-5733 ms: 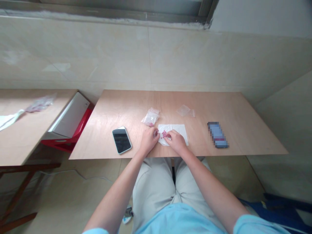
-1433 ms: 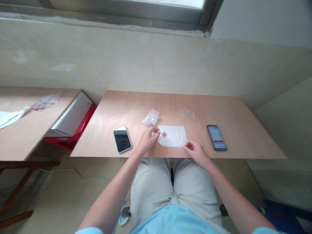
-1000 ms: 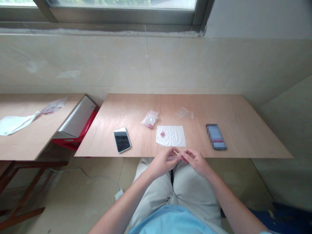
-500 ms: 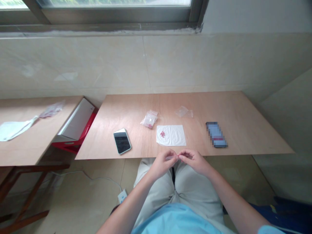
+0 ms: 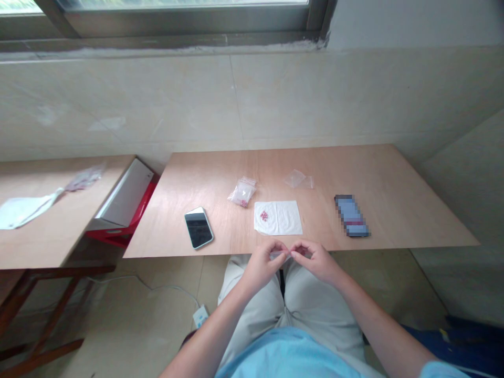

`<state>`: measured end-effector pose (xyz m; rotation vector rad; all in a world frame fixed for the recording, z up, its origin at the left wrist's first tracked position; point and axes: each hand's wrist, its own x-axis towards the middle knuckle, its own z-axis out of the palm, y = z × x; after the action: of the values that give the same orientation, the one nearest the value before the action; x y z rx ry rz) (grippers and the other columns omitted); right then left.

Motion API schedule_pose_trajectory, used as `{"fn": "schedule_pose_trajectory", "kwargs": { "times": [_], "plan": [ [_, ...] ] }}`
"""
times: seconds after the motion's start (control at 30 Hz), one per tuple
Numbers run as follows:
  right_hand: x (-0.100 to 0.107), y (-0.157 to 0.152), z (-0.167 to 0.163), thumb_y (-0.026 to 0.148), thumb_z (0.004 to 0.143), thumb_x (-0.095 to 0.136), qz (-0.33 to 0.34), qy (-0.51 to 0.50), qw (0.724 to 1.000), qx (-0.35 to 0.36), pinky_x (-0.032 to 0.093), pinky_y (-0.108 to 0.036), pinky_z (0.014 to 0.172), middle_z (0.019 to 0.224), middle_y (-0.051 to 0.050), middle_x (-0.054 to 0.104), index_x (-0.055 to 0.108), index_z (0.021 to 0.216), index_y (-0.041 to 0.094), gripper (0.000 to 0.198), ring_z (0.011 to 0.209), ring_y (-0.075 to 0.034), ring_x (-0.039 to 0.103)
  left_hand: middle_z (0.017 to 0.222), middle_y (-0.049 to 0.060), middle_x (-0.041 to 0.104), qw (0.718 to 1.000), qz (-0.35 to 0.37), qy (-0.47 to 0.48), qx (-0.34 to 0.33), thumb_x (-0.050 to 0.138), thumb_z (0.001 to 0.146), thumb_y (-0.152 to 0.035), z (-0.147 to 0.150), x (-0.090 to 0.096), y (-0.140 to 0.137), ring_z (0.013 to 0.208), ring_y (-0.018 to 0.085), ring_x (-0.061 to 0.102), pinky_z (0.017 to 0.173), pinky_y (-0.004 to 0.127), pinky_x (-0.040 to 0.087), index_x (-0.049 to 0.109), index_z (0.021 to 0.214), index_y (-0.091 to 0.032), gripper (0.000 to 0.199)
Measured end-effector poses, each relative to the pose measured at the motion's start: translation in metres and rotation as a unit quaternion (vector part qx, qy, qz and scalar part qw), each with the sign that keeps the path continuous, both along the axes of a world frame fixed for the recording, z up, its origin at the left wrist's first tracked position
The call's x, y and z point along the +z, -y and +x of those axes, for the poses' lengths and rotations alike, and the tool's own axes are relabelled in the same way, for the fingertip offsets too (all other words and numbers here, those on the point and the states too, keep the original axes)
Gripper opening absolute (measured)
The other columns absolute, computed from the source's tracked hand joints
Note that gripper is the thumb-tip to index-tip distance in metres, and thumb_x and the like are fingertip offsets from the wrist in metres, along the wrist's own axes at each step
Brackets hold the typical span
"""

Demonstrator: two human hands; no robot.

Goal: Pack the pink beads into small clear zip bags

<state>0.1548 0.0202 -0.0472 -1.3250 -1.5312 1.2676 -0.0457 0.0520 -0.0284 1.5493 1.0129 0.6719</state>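
Note:
My left hand (image 5: 268, 261) and my right hand (image 5: 314, 260) meet at the fingertips just off the table's front edge, above my lap. Both are closed in a pinch. A sliver of thin see-through plastic, which looks like a small clear plastic bag (image 5: 275, 255), shows by the left fingers; the fingers hide most of it. Just beyond the hands lies a white cloth (image 5: 285, 218) with several small red beads (image 5: 263, 216) on its left part. Behind it on the left is a clear zip bag (image 5: 242, 192) with red bits inside. Flat clear bags (image 5: 299, 179) lie behind to the right.
On the wooden table (image 5: 157, 231), one phone (image 5: 199, 228) rests at left and another, blurred phone (image 5: 352, 216) at right. Across a gap stands a second table (image 5: 35, 252) with a white cloth (image 5: 27, 210). A cable with a power strip (image 5: 200, 315) runs over the floor.
The view has shifted very slightly. My hands stay pinched together in nearly the same place, with only a small movement of the fingertips. Nothing on the table has moved.

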Motion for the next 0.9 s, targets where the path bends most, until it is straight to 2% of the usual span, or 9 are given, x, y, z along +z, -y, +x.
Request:
{"fn": "schedule_pose_trajectory", "kwargs": {
  "times": [0.37,0.67,0.9],
  "plan": [
    [0.0006,-0.0008,-0.0006,0.030,0.091,0.060,0.043,0.025,0.999,-0.010,0.050,-0.029,0.071,0.082,-0.003,0.069,0.068,0.085,0.021,0.014,0.076,-0.019,0.063,0.092,0.007,0.073,0.999,0.031,-0.030,-0.001,0.065,0.091,-0.039,0.0022,0.0008,0.0018,0.087,0.020,0.067,0.080,0.031,0.050,0.070,0.090,-0.020,0.021],
    [-0.0007,0.0007,-0.0020,0.028,0.090,0.060,0.037,0.032,0.999,-0.011,0.048,-0.028,0.067,0.080,-0.002,0.067,0.066,0.084,0.021,0.012,0.074,-0.018,0.062,0.089,0.006,0.073,0.997,0.051,-0.051,-0.002,0.064,0.091,-0.039,0.0017,0.0041,0.0017,0.084,0.020,0.067,0.075,0.030,0.049,0.069,0.086,-0.020,0.020],
    [-0.0036,0.0025,-0.0034,0.027,0.091,0.060,0.027,0.019,0.999,-0.017,0.048,-0.029,0.070,0.080,-0.001,0.066,0.066,0.086,0.021,0.010,0.073,-0.018,0.061,0.089,0.006,0.074,0.998,0.050,-0.048,0.001,0.063,0.092,-0.039,0.0018,0.0046,0.0024,0.083,0.020,0.067,0.075,0.030,0.050,0.070,0.086,-0.020,0.020]
  ]
}}
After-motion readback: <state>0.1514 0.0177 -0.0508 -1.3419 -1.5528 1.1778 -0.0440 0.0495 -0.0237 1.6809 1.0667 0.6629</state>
